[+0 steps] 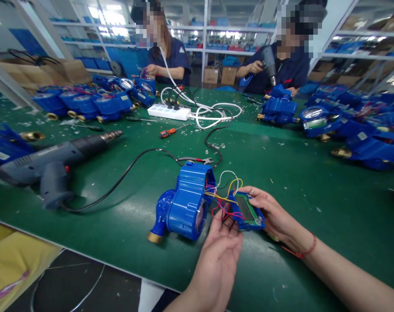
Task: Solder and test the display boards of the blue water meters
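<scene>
My right hand [271,212] is closed on a small display board [245,209] in a blue housing, thumb on its upper edge and fingers behind it. Thin red, yellow, white and black wires [227,203] run from this board into the open side of a blue water meter [185,201]. The meter lies on its side on the green table, a brass end at lower left. Just below the board, my left hand [221,247] has its curled fingers among the red and black wires; the fingertips are partly hidden.
A heat gun [54,162] lies at left, its black cord crossing behind the meter. Beyond are pliers [197,160], an orange screwdriver [169,132] and a white power strip [169,112]. More blue meters [375,138] crowd both sides. Two co-workers sit opposite, one holding a heat gun [269,65].
</scene>
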Demonstrator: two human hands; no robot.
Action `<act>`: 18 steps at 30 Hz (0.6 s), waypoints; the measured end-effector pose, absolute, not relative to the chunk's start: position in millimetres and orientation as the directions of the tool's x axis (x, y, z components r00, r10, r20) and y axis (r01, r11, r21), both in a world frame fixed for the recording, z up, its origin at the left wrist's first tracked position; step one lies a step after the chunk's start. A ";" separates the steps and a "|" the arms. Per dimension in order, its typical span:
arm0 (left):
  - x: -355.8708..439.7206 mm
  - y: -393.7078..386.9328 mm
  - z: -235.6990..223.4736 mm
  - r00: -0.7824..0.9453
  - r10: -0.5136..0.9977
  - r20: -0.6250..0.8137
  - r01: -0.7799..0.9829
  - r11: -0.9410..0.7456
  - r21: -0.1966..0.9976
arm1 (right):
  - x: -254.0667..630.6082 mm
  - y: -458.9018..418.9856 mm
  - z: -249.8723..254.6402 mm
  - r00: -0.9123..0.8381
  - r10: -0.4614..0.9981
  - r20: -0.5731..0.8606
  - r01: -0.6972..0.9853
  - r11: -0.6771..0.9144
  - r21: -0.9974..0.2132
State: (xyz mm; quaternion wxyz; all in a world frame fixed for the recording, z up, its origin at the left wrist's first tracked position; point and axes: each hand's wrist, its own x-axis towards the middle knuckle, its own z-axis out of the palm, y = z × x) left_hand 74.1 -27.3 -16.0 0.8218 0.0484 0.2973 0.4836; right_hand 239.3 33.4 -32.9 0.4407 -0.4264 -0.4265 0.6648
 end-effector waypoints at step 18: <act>54.6 -39.5 -25.6 0.264 0.924 -0.275 -0.765 0.375 0.523 | 258.3 54.1 -8.0 -0.565 0.777 0.276 0.370 0.538 -0.757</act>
